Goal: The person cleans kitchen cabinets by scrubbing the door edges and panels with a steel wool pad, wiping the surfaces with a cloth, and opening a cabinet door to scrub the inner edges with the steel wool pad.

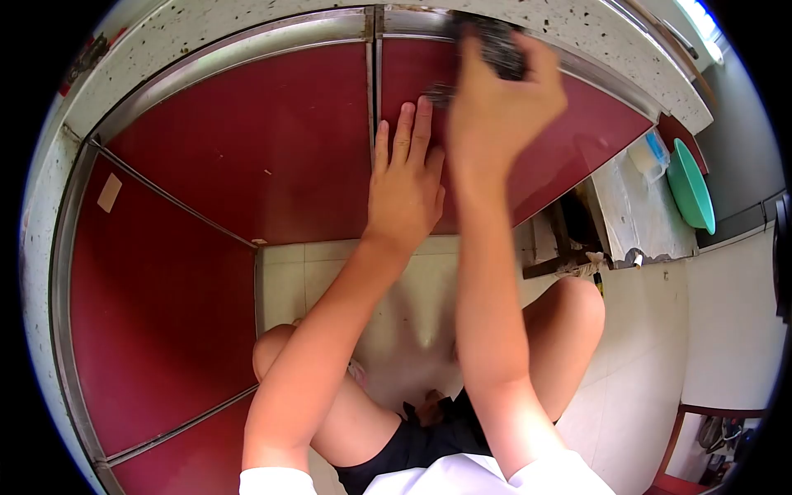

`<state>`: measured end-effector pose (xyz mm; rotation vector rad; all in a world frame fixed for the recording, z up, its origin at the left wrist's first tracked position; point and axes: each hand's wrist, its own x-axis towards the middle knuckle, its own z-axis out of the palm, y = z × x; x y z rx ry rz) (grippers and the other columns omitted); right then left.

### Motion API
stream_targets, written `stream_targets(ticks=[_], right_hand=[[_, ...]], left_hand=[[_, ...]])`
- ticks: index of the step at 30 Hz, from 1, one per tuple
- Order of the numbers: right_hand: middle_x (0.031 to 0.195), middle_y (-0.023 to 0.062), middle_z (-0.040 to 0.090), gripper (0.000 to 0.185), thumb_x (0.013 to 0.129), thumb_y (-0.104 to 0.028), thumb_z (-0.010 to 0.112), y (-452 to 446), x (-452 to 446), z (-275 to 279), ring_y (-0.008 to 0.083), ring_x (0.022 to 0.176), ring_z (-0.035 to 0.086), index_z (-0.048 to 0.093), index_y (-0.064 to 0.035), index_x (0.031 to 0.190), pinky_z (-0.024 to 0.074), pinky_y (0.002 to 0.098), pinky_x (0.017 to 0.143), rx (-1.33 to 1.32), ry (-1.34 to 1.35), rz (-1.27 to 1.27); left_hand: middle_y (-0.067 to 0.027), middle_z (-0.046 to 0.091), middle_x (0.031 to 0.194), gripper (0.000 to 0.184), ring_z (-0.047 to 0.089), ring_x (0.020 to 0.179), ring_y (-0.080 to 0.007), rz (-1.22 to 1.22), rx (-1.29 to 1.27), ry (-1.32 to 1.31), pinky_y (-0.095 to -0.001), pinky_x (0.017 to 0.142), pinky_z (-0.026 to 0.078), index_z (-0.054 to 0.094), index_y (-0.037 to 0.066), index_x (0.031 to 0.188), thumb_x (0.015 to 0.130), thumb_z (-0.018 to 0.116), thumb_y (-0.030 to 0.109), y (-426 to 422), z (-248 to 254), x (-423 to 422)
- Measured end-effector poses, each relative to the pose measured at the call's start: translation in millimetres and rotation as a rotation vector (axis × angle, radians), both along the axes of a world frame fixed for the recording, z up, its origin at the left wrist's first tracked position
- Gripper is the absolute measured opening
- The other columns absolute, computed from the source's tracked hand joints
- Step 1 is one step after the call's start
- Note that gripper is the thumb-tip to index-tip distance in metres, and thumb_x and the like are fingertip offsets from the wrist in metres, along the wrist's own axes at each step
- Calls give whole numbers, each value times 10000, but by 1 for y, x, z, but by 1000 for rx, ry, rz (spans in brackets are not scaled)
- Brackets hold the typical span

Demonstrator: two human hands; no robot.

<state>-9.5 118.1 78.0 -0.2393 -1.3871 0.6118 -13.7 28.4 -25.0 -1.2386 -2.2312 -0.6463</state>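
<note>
My right hand (pixel 503 103) is closed around a dark, shiny, stringy scouring pad (pixel 502 49), blurred by motion. It holds the pad against the metal strip at the top of a red cabinet door (pixel 569 124), just under the counter edge. My left hand (pixel 406 186) lies flat on the same door near its left edge, fingers apart and pointing up, holding nothing. Between the two hands, a small grey blurred piece (pixel 439 95) shows on the door; what it is I cannot make out.
A speckled stone countertop (pixel 272 15) curves above the doors. More red panels (pixel 165 297) in metal frames stand to the left. At right, a low ledge (pixel 643 214) bears a clear plastic jug (pixel 650 155) and a green basin (pixel 691 186). My bent knees flank the tiled floor (pixel 412 309).
</note>
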Motion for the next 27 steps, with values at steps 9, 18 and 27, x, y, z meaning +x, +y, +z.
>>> stream_targets(ticks=[9,18,27], right_hand=[[796,85,667,258,738,-81,793,25,20,4,152,689,575,642,77,876,479,289,677,-21,-55,27],[817,114,648,286,710,-92,806,-42,-24,2,175,754,587,626,72,858,479,319,738,67,-85,93],[826,105,670,231,779,-107,774,-13,-15,-4,164,764,577,622,54,847,476,325,721,-10,49,24]], left_hand=[[-219,278,1524,476,190,1451,-390,76,-164,-3,-493,1172,202,573,28,1211,776,684,183,1,11,7],[-119,511,1312,354,531,1137,-219,-273,273,-552,-405,956,457,478,93,1315,993,487,239,4,-12,-2],[-196,301,1524,508,235,1440,-357,-25,37,6,-471,1181,185,513,21,1312,841,608,188,1,-3,-1]])
